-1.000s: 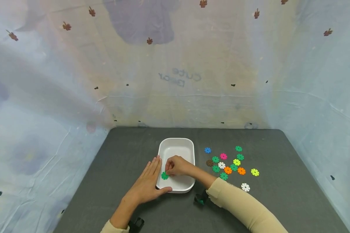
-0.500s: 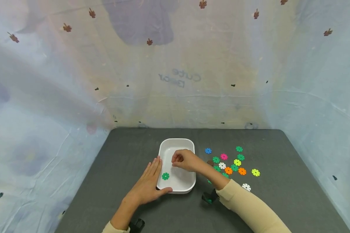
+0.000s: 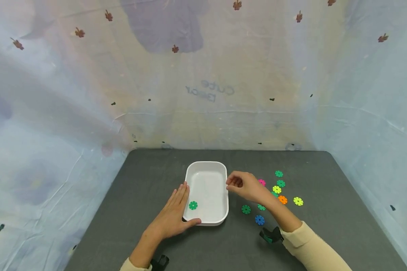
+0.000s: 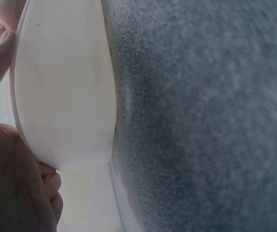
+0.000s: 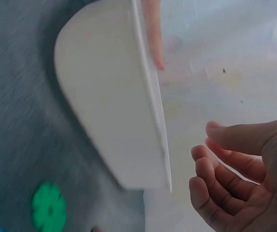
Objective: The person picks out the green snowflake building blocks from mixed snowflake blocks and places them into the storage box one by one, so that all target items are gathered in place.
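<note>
A white tray [image 3: 208, 184] stands on the dark table, with one green notched disc [image 3: 193, 205] lying inside near its left wall. My left hand [image 3: 169, 212] rests along the tray's left side, fingers straight and thumb at the front rim; the left wrist view shows it against the tray wall [image 4: 65, 87]. Above the right rim is my right hand [image 3: 245, 185], fingers loosely curled. Nothing shows between those fingers in the right wrist view, where the right hand [image 5: 244, 169] is apart from the tray's outer wall [image 5: 109, 87].
Right of the tray lie several loose discs, among them a green disc [image 3: 245, 209], a blue disc [image 3: 259, 220], an orange disc [image 3: 282, 200] and a yellow disc [image 3: 298, 201]. The right hand and forearm cover others. A pale patterned sheet [image 3: 207, 124] hangs behind the table.
My right hand has let go of the green disc in the tray and moved right, out over the right rim. My left hand has stayed on the tray.
</note>
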`<control>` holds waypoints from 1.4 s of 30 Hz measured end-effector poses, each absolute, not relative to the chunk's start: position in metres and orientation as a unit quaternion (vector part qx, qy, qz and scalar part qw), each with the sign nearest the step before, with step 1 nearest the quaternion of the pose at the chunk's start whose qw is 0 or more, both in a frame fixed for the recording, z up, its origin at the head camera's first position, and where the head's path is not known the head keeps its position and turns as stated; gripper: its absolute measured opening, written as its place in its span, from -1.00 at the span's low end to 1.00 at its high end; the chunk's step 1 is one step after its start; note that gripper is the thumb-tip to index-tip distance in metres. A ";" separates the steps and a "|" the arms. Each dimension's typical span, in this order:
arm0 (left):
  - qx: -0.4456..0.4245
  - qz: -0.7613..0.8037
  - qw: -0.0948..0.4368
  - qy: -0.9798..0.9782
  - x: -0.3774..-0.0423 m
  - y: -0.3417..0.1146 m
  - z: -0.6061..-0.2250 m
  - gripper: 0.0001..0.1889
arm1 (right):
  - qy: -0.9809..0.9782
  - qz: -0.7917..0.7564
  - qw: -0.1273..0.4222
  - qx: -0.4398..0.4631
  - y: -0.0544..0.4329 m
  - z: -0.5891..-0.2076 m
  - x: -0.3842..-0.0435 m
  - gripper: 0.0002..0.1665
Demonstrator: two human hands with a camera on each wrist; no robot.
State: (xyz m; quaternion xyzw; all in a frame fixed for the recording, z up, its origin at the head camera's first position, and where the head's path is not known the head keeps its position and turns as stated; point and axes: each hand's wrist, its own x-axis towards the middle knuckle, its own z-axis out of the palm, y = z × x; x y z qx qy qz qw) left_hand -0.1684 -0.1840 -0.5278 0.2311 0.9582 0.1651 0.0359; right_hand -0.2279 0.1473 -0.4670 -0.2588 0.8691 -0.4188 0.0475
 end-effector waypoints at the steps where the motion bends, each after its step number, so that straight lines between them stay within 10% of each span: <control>1: 0.232 0.164 0.037 0.958 -0.168 -0.184 -0.527 0.32 | 0.871 -0.417 0.043 -0.257 0.153 -0.469 -0.227 -0.93; 42: 0.229 0.182 0.038 0.956 -0.167 -0.185 -0.528 0.31 | 0.909 -0.352 0.079 -0.210 0.193 -0.533 -0.194 -0.73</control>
